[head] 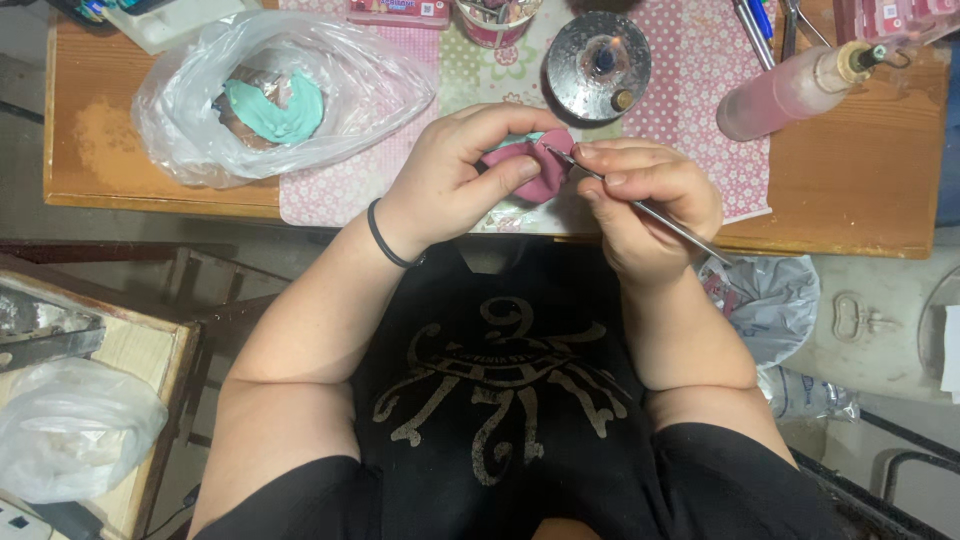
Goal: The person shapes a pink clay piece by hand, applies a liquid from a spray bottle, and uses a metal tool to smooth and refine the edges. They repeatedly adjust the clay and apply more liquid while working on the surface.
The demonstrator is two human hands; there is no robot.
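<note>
Count: 2 hands, left (450,175), right (645,205); 1 pink clay piece (545,170); 1 metal sculpting tool (660,215); 3 plastic bags (180,110) (70,430) (770,300); 1 pink squeeze bottle (790,92).

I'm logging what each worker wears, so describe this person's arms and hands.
Both arms are bare from the short black sleeves down. The left hand has a thin black band around its wrist. The right hand and its wrist carry nothing: no glove, ring or watch shows. The shirt is black with a faded pale print.
</note>
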